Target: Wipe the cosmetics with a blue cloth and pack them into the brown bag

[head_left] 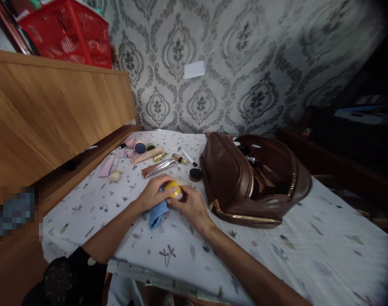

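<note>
Between my two hands is a small jar (172,189) with a yellow band or lid and a pale body. My left hand (155,192) wraps its left side, with a blue cloth (158,213) bunched under the palm and hanging toward me. The fingers of my right hand (194,207) pinch the jar from the right. Just beyond them sits a black round pot (195,174). A brown and silver tube (158,168) lies behind my left hand. To the right stands a brown leather bag (225,178), unzipped, with several items inside.
Several cosmetics are spread at the back left: a peach tube (146,155), a gold tube (179,159), a white stick (190,157), a pink tube (106,165) and a cream round item (115,176). A wooden cabinet (60,114) borders the left; a red basket (66,36) stands on it.
</note>
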The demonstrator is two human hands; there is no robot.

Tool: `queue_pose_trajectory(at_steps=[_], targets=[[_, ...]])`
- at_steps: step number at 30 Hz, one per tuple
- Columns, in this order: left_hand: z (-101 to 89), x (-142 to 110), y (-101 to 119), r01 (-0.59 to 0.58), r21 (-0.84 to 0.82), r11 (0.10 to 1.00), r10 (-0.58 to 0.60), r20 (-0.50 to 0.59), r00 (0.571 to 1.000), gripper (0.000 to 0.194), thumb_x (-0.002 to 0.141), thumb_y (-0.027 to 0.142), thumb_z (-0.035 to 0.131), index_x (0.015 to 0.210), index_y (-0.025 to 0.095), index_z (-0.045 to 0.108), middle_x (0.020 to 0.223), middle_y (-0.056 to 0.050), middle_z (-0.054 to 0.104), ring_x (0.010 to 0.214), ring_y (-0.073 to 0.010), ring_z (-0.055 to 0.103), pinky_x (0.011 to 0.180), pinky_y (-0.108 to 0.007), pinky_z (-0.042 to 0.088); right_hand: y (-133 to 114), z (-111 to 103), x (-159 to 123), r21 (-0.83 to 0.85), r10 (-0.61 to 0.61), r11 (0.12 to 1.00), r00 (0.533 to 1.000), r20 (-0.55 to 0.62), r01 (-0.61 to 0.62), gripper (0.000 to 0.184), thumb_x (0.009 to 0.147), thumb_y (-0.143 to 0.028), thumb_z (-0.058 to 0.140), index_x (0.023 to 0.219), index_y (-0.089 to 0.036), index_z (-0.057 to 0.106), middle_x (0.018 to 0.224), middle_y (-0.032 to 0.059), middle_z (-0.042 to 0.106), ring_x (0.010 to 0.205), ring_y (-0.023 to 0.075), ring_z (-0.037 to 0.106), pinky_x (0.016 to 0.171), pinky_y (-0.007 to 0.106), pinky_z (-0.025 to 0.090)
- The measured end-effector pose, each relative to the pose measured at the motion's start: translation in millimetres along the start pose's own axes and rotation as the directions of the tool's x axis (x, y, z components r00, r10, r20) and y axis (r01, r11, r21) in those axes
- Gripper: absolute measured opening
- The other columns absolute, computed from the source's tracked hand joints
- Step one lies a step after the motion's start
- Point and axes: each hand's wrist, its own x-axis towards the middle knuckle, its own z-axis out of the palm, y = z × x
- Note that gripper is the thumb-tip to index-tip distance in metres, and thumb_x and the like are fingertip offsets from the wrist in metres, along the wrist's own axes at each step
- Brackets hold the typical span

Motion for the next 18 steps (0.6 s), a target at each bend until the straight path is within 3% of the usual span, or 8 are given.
queue_pose_trajectory(at_steps=[4,8,18], targets=[[0.4,-0.4,1.7,0.008,0.011,1.0,-0.008,0.001,1.0,0.027,0.091,0.042,0.057,0.09,0.016,0.062,0.083,-0.002,0.062,0.08,-0.0168,0.056,0.075,-0.028,0.043,-4.8,-1.2,-2.7,-0.115,0.026,0.993,0.999,-0.033,-0.03,0.029,0.066,-0.031,0.076,0.089,-0.015,0.07,0.076,0.003,0.064,0.072,0.0208,0.058,0.067,0.031,0.046],[1.9,-0.9,0.9,0.066,0.01,0.998,-0.066,-0.017,0.998,0.032,0.09,0.046,0.057,0.078,0.017,0.055,0.073,0.002,0.053,0.072,-0.0146,0.05,0.067,-0.026,0.038,-5.2,-1.1,-7.1,-0.223,-0.089,0.973,0.989,-0.115,0.062,0.026,0.067,-0.027,0.074,0.09,-0.018,0.064,0.089,0.0042,0.064,0.08,0.021,0.059,0.074,0.033,0.048],[3.2,-1.5,-2.5,0.129,0.021,0.991,-0.128,-0.006,0.992,0.039,0.092,0.051,0.052,0.071,0.018,0.049,0.066,0.004,0.049,0.065,-0.013,0.047,0.063,-0.027,0.035,-6.1,-0.6,-9.7,-0.311,-0.123,0.947,0.987,-0.104,0.085,0.023,0.071,-0.024,0.07,0.09,-0.022,0.056,0.095,0.0041,0.06,0.086,0.023,0.06,0.078,0.036,0.05]])
